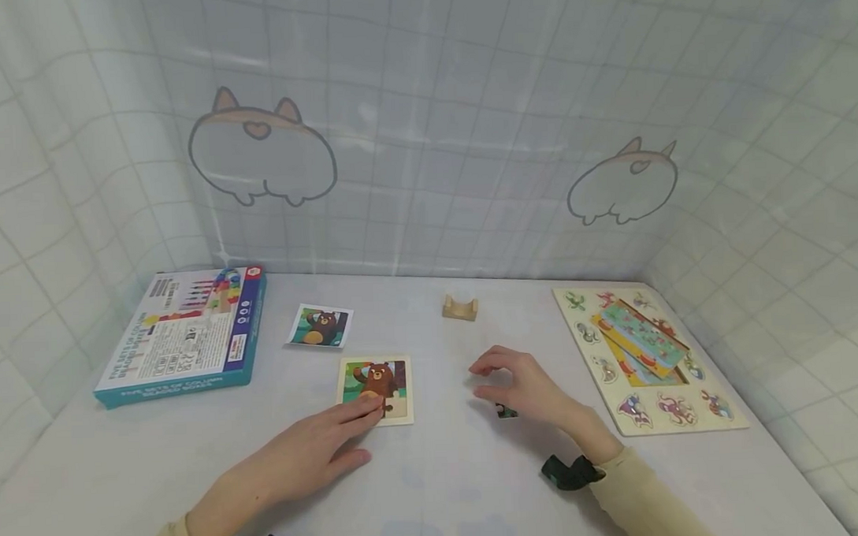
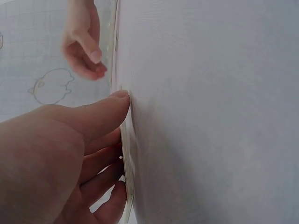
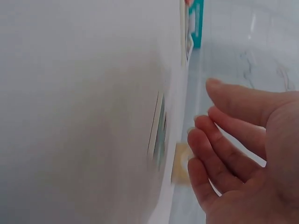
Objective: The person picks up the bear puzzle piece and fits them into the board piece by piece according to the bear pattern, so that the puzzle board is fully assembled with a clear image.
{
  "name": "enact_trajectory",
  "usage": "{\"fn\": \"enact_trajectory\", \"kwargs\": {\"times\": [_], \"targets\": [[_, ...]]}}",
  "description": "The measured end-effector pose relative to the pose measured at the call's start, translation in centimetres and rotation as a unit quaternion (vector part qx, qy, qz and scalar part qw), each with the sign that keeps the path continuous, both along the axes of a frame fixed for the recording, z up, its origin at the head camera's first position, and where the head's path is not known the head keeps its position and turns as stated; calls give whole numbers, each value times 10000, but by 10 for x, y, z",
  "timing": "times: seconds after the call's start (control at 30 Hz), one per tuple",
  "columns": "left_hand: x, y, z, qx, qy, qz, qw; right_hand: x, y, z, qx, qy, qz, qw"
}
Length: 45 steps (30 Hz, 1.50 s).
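Note:
My left hand (image 1: 329, 449) rests its fingertips on the lower left part of a small wooden bear puzzle (image 1: 379, 378). A bare wood patch shows at the puzzle's lower right. In the left wrist view the fingers of the left hand (image 2: 88, 154) touch the top of the thin puzzle board (image 2: 128, 186), seen edge-on. My right hand (image 1: 521, 387) hovers above a dark green puzzle piece (image 1: 506, 411), which it partly hides. The right wrist view has that flat piece (image 3: 158, 130) on the table, apart from the loosely bent fingers (image 3: 219, 158), which hold nothing.
A bear picture card (image 1: 321, 326) lies behind the puzzle. Farther back stands a small wooden block with a curved notch (image 1: 459, 308). At left is a blue-edged box (image 1: 183, 332); at right, an animal puzzle board (image 1: 632, 399) bears colourful cards (image 1: 644, 339). A patterned curtain (image 1: 425, 142) hangs behind.

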State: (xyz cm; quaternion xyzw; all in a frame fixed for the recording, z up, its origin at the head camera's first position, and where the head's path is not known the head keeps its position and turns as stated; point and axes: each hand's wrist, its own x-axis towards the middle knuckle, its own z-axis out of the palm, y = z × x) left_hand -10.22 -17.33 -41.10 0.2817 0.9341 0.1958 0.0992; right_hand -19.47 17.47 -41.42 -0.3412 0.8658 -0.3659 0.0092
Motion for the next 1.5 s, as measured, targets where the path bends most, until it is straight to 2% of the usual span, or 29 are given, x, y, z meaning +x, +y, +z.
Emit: {"fn": "enact_trajectory", "kwargs": {"times": [0.23, 0.43, 0.53, 0.67, 0.83, 1.03, 1.5], "targets": [[0, 0, 0, 17, -16, -51, 10000, 1, 36, -5, 31, -130, -271, 9995], [0, -2, 0, 6, -2, 28, 10000, -2, 49, -13, 20, 34, -208, 9998], [0, -2, 0, 19, -61, 62, 10000, -4, 52, -11, 123, -21, -176, 9998], [1, -2, 1, 48, -137, 63, 9999, -4, 55, -8, 338, -319, -103, 9989], [0, -1, 0, 45, -141, 53, 9999, -5, 58, -11, 334, -588, 20, 9977], [-1, -1, -1, 70, -182, 51, 9998, -5, 58, -13, 395, -603, 134, 9973], [0, -1, 0, 108, -146, 30, 9998, -5, 56, -14, 336, -645, 9, 9974]]}}
